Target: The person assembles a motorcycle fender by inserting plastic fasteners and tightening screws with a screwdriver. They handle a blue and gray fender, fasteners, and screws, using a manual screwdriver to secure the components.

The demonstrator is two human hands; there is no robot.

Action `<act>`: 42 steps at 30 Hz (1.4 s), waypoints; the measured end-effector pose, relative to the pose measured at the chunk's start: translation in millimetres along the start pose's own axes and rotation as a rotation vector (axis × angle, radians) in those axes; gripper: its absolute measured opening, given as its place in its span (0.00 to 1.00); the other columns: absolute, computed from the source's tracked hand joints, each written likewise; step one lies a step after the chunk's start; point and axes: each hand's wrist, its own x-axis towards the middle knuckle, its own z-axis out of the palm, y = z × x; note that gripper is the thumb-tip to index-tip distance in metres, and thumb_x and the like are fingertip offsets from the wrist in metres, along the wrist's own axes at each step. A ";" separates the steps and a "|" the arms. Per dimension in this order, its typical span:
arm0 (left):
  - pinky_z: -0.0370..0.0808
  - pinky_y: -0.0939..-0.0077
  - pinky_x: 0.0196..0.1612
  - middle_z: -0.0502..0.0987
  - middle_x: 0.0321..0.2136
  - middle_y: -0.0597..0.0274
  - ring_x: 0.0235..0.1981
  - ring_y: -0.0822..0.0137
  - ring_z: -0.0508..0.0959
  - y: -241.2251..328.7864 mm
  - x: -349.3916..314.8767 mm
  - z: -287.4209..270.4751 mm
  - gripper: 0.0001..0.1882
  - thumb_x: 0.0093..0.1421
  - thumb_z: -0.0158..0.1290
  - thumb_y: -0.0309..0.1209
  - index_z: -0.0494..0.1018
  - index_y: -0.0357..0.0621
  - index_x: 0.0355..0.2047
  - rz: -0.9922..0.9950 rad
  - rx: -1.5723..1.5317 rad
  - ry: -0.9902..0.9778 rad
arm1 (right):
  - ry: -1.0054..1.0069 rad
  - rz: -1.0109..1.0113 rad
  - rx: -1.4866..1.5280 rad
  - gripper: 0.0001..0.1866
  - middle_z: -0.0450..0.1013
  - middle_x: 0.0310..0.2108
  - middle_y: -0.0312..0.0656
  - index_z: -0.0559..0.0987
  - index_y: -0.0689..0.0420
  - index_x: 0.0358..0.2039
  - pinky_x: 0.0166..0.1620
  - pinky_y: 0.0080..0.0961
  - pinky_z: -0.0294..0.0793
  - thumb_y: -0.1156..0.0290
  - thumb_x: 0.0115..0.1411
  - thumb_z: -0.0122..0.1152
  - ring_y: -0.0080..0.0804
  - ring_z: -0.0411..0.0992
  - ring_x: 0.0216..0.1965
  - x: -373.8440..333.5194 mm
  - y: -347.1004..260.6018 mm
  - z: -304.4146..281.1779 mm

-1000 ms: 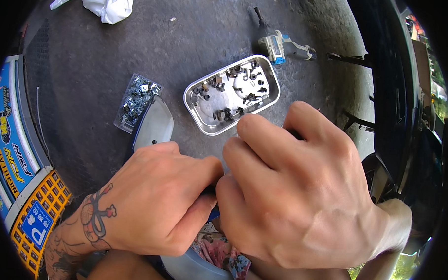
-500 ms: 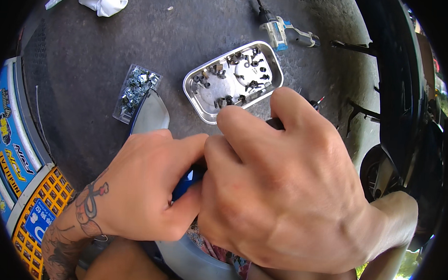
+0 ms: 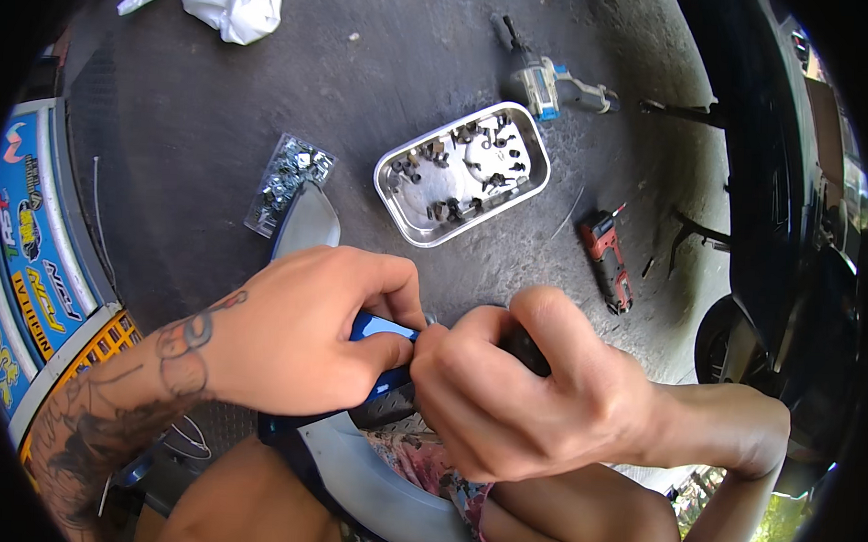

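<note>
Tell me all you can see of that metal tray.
The tray is a shallow, silvery rectangle, apparently metal, with rounded corners and a shiny rim. It sits open side up on the dark floor, set diagonally, holding scattered small, mostly dark fasteners. The left hand and right hand are clear of it.

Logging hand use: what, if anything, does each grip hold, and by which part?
The left grip pinches a glossy blue panel by its edge; the right grip encloses a dark object, mostly hidden.
</note>
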 end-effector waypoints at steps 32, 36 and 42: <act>0.78 0.70 0.37 0.83 0.24 0.57 0.27 0.61 0.86 -1.5 -20.6 9.2 0.08 0.54 0.62 0.25 0.75 0.38 0.33 0.129 0.056 0.047 | -0.204 0.237 0.730 0.14 0.67 0.23 0.28 0.84 0.51 0.27 0.24 0.30 0.58 0.57 0.44 0.75 0.28 0.64 0.23 -1.8 28.5 -2.7; 0.78 0.71 0.36 0.83 0.23 0.58 0.26 0.62 0.86 -1.0 -22.3 9.0 0.07 0.55 0.62 0.24 0.75 0.38 0.32 0.093 -0.003 0.043 | -0.209 0.255 0.795 0.13 0.65 0.22 0.29 0.84 0.52 0.28 0.23 0.30 0.58 0.57 0.53 0.75 0.29 0.64 0.22 -2.3 29.3 0.3; 0.78 0.69 0.35 0.83 0.23 0.58 0.27 0.60 0.86 -3.2 -19.6 9.7 0.07 0.55 0.62 0.25 0.74 0.39 0.31 0.152 0.069 0.075 | -0.255 0.263 0.755 0.13 0.64 0.22 0.29 0.82 0.51 0.26 0.22 0.30 0.58 0.58 0.47 0.76 0.28 0.63 0.22 -0.5 29.5 -4.8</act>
